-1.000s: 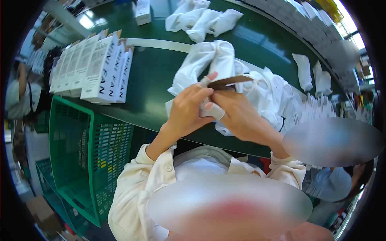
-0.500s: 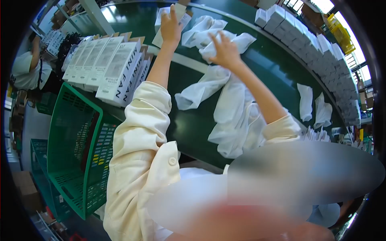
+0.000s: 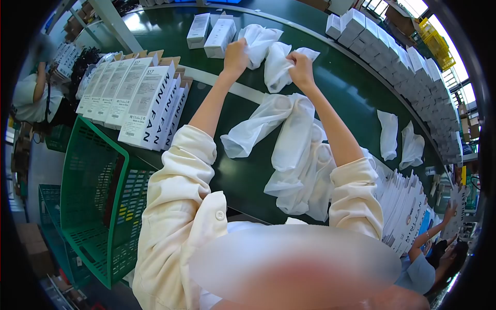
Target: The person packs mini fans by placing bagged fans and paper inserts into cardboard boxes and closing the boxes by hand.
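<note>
My left hand (image 3: 236,57) is closed on the left one of two white wrapped bundles (image 3: 257,44) at the far side of the green table. Just right of it, my right hand (image 3: 301,67) has its fingers pinched on the other white bundle (image 3: 277,66). Two small white boxes (image 3: 219,39) stand left of my left hand. Nearer to me lies a pile of white bagged items (image 3: 292,139), some overlapping. A row of white MINI FAN boxes (image 3: 147,103) with open brown flaps stands at the left.
A green crate (image 3: 111,206) is at the left below the table (image 3: 206,108). White boxes (image 3: 382,46) are stacked along the back right. Two white bags (image 3: 388,134) lie at the right, near flat cartons (image 3: 400,206). Co-workers are at the far left and lower right.
Both hands, apart and spread half a second ago, have closed on the white bundles. My left hand has let go of a box, which now stands beside another. The bundles have shifted apart.
</note>
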{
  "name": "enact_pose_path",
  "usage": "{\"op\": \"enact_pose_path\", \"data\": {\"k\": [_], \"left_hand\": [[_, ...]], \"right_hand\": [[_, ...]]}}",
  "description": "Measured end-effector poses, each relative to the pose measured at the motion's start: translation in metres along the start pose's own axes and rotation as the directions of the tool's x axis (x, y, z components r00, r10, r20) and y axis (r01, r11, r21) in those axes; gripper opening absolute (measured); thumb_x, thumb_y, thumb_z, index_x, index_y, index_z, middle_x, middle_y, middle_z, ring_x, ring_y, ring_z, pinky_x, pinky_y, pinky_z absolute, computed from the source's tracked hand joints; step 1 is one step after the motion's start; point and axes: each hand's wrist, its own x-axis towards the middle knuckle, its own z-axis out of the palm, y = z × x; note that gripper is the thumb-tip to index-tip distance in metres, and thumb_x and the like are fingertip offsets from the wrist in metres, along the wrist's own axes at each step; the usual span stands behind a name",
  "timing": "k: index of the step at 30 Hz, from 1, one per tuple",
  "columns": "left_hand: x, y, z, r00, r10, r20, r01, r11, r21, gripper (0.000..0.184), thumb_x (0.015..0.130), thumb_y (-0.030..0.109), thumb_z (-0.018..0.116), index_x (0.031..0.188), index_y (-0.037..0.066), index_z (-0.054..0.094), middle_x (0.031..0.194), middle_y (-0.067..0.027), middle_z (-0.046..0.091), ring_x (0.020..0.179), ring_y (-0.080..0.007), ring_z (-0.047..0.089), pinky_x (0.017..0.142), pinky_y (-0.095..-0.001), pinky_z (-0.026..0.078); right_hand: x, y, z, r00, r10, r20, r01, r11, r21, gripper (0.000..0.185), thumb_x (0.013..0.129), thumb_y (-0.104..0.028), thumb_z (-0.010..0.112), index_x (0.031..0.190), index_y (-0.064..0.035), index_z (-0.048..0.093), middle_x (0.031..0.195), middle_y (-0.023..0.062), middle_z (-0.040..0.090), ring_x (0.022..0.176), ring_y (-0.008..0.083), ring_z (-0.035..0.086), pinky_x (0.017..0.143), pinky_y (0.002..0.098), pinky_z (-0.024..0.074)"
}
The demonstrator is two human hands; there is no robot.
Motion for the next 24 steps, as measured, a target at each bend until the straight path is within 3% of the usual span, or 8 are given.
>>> {"op": "enact_pose_path", "data": {"k": [7, 10, 12, 15, 17, 20, 22, 24], "left_hand": [[-0.036, 0.030, -0.095, 0.986, 0.037, -0.163, -0.079, 0.962, -0.260, 0.012, 0.072, -0.004, 0.053, 0.083, -0.001, 0.057, 0.068, -0.0144, 0.060, 0.064, -0.0323, 0.056, 0.062, -0.0363, 0.046], [-0.080, 0.041, -0.146, 0.995, -0.062, -0.076, 0.037, 0.957, -0.286, 0.011, 0.072, -0.004, 0.052, 0.081, -0.002, 0.057, 0.069, -0.0125, 0.060, 0.063, -0.0293, 0.054, 0.063, -0.0357, 0.045], [-0.111, 0.041, -0.176, 0.964, -0.135, 0.229, 0.183, 0.962, -0.202, 0.025, 0.071, -0.006, 0.052, 0.094, 0.001, 0.058, 0.081, -0.0086, 0.061, 0.066, -0.0199, 0.048, 0.066, -0.0304, 0.043], [-0.153, 0.045, -0.214, 0.943, -0.043, 0.329, 0.073, 0.994, -0.079, 0.038, 0.073, -0.002, 0.057, 0.111, 0.005, 0.055, 0.100, -0.0089, 0.061, 0.082, -0.0209, 0.054, 0.077, -0.0308, 0.044], [-0.157, 0.064, -0.242, 0.962, 0.052, 0.269, -0.034, 0.997, -0.073, 0.046, 0.078, 0.005, 0.059, 0.122, 0.007, 0.048, 0.113, -0.0115, 0.055, 0.097, -0.0272, 0.054, 0.088, -0.0355, 0.042], [-0.144, 0.067, -0.261, 0.997, -0.078, 0.014, 0.076, 0.989, 0.130, 0.054, 0.082, 0.019, 0.065, 0.130, 0.009, 0.044, 0.119, -0.0141, 0.052, 0.105, -0.0319, 0.052, 0.094, -0.0391, 0.040], [-0.136, 0.040, -0.255, 0.991, -0.100, -0.094, 0.134, 0.841, 0.524, 0.056, 0.082, 0.024, 0.065, 0.132, 0.012, 0.041, 0.121, -0.0138, 0.051, 0.106, -0.0317, 0.051, 0.093, -0.0417, 0.040], [-0.147, 0.006, -0.243, 0.987, -0.151, -0.046, 0.130, 0.609, 0.782, 0.061, 0.080, 0.021, 0.068, 0.134, 0.014, 0.039, 0.124, -0.0123, 0.049, 0.107, -0.0309, 0.050, 0.091, -0.0429, 0.042]], "right_hand": [[-0.029, -0.101, 0.014, 0.993, -0.083, 0.088, 0.045, 0.928, 0.370, 0.018, 0.067, 0.008, 0.055, 0.083, 0.0046, 0.065, 0.075, 0.0088, 0.064, 0.064, 0.0181, 0.052, 0.064, 0.0261, 0.0447], [-0.067, -0.140, 0.007, 0.942, -0.121, 0.313, -0.018, 0.913, 0.408, 0.013, 0.069, 0.007, 0.057, 0.081, 0.0045, 0.062, 0.078, 0.0070, 0.063, 0.071, 0.0161, 0.053, 0.070, 0.0241, 0.0449], [-0.098, -0.147, 0.014, 0.876, -0.194, 0.442, -0.020, 0.900, 0.435, 0.025, 0.070, 0.005, 0.057, 0.094, 0.0026, 0.062, 0.086, 0.0083, 0.064, 0.077, 0.0194, 0.057, 0.075, 0.0264, 0.0469], [-0.117, -0.156, 0.005, 0.760, -0.302, 0.575, -0.067, 0.844, 0.532, 0.037, 0.072, 0.004, 0.059, 0.109, -0.0012, 0.057, 0.098, 0.0097, 0.063, 0.085, 0.0232, 0.059, 0.081, 0.0303, 0.0483], [-0.111, -0.171, -0.023, 0.622, -0.296, 0.724, -0.148, 0.864, 0.481, 0.041, 0.076, 0.002, 0.060, 0.116, -0.0043, 0.053, 0.116, 0.0116, 0.057, 0.097, 0.0257, 0.059, 0.088, 0.0337, 0.0481], [-0.088, -0.138, -0.030, 0.686, -0.238, 0.688, -0.061, 0.923, 0.381, 0.034, 0.080, 0.002, 0.059, 0.113, -0.0049, 0.055, 0.121, 0.0114, 0.055, 0.103, 0.0273, 0.058, 0.092, 0.0348, 0.0470], [-0.088, -0.108, -0.033, 0.816, -0.230, 0.530, 0.359, 0.921, -0.154, 0.032, 0.081, 0.004, 0.059, 0.112, -0.0058, 0.056, 0.119, 0.0111, 0.057, 0.105, 0.0285, 0.057, 0.095, 0.0356, 0.0462], [-0.109, -0.091, -0.037, 0.812, -0.283, 0.510, 0.434, 0.877, -0.205, 0.033, 0.081, 0.005, 0.060, 0.112, -0.0059, 0.056, 0.119, 0.0109, 0.057, 0.106, 0.0288, 0.057, 0.096, 0.0355, 0.0455]]}}
